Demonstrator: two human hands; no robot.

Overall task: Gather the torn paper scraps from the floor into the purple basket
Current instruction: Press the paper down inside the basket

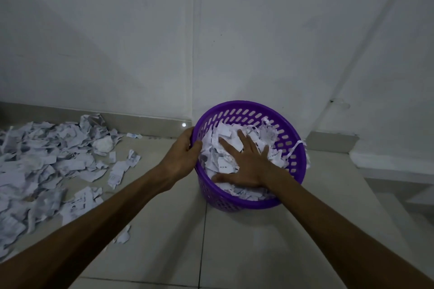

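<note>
A round purple basket (296,159) with slotted walls stands on the tiled floor in the corner of the room, filled with white torn paper scraps (225,135). My right hand (246,164) lies flat inside it, fingers spread, pressing down on the scraps. My left hand (182,155) grips the basket's left rim, thumb over the edge. A large heap of torn paper scraps (44,166) covers the floor at the left. One thin strip hangs over the basket's right rim.
White walls meet in a corner just behind the basket. A low grey skirting (145,122) runs along the left wall. A raised step (333,143) lies to the right. Single loose scraps (123,236) lie on the tiles near my left forearm.
</note>
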